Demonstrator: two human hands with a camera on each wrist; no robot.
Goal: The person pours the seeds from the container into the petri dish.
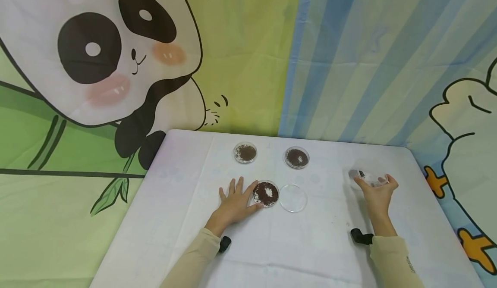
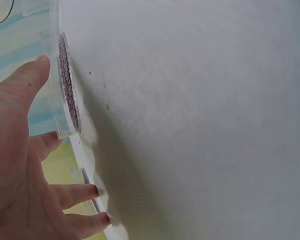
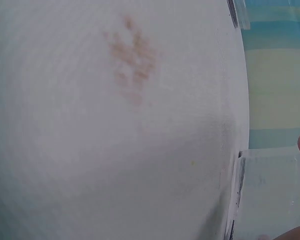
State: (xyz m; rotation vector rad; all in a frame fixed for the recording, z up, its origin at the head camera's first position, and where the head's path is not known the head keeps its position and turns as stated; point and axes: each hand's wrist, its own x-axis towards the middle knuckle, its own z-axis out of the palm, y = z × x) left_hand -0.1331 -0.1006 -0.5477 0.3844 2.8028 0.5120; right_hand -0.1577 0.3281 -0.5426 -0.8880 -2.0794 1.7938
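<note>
My left hand (image 1: 234,204) lies at the left of a petri dish (image 1: 265,193) filled with dark brown grains and a white patch. Thumb and index finger hold this dish at its sides, while the other fingers (image 2: 75,195) spread towards the table. Just right of the dish lies a clear round lid (image 1: 294,198). Over at the right of the table, my right hand (image 1: 377,197) grips a clear plastic container (image 1: 372,178) between thumb and fingers. A small dark patch shows near its left end. In the right wrist view, the container (image 3: 270,195) stands at the lower right.
Two more petri dishes of brown grains with white bits stand farther back, one at the left (image 1: 245,152) and one at the right (image 1: 297,157). White cloth covers the table (image 1: 318,245). A printed curtain (image 1: 248,55) hangs behind its far edge.
</note>
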